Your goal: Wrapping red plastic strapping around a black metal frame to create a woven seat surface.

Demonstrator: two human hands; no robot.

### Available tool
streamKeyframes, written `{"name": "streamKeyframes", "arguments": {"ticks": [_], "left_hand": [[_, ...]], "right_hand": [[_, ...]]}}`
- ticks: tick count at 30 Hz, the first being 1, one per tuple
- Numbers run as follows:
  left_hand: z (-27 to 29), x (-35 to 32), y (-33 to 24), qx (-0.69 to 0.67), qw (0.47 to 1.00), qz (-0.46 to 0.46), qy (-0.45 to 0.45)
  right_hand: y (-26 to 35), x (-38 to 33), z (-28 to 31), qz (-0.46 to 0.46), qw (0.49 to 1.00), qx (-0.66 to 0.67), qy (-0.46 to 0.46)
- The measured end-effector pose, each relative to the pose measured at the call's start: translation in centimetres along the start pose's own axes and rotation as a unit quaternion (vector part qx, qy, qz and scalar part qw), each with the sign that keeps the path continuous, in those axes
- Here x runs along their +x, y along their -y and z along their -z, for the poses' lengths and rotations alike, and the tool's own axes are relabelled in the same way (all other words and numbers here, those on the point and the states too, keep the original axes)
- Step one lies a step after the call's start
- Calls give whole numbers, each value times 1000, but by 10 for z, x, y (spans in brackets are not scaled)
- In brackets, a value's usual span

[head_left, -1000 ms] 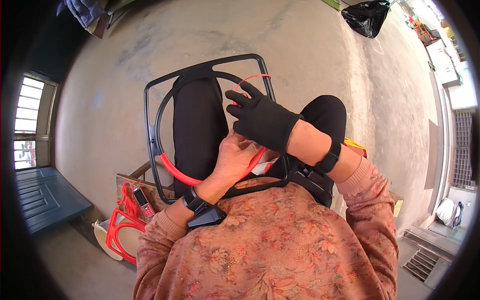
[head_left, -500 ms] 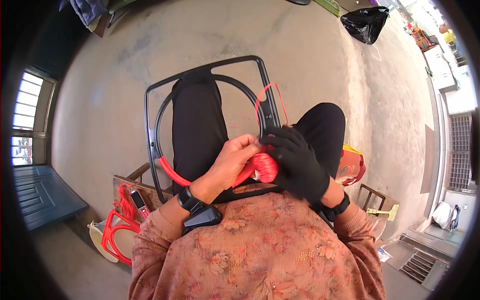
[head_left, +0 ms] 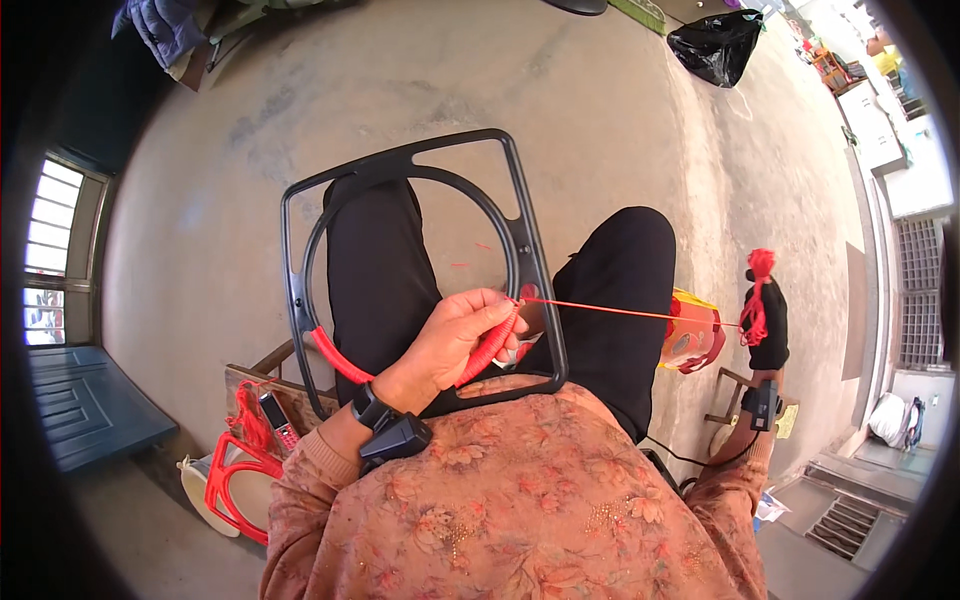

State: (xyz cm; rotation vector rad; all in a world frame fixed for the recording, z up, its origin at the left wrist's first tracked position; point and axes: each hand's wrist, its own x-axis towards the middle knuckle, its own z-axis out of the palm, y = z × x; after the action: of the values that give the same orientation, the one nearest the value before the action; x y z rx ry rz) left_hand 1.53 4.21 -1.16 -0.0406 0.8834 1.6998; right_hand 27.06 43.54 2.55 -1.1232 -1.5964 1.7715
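A black plastic frame (head_left: 523, 238) with a round inner ring lies across my lap, tilted. Red cord is coiled tightly around the lower part of the ring, and this wrapped stretch (head_left: 335, 350) shows on both sides of my left forearm. My bare left hand (head_left: 458, 335) is closed on the ring, thumb and forefinger pinching at the end of the wrapping. From there a red cord (head_left: 630, 312) runs taut to the right. Out at the far right, my black-gloved right hand (head_left: 770, 335) is closed around a bundle of red cord (head_left: 760, 268).
At lower left a red frame (head_left: 222, 490) lies by a wooden stool (head_left: 240, 385) holding a phone (head_left: 278, 418) and loose red cord (head_left: 250, 410). A red and yellow bag (head_left: 692, 335) stands past my right knee. A black plastic bag (head_left: 715, 48) sits at far right.
My right hand has swung from the ring out to the far right with the cord bundle, and the loose loop is now a straight line. My left hand stays at the ring.
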Motion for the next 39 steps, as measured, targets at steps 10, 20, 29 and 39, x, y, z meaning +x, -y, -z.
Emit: {"name": "streamKeyframes", "arguments": {"ticks": [10, 20, 29, 39], "left_hand": [[-8, -2, 2, 61, 994, -67, -67], [-4, 5, 11, 345, 893, -261, -124], [-4, 2, 7, 102, 988, -113, -14], [-10, -1, -12, 105, 994, -29, -21]], "right_hand": [[12, -2, -187, 329, 873, -337, 129], [22, -46, -344, 649, 476, -425, 414], [38, -58, -271, 432, 652, -379, 494], [21, -111, -234, 159, 889, -188, 385]]}}
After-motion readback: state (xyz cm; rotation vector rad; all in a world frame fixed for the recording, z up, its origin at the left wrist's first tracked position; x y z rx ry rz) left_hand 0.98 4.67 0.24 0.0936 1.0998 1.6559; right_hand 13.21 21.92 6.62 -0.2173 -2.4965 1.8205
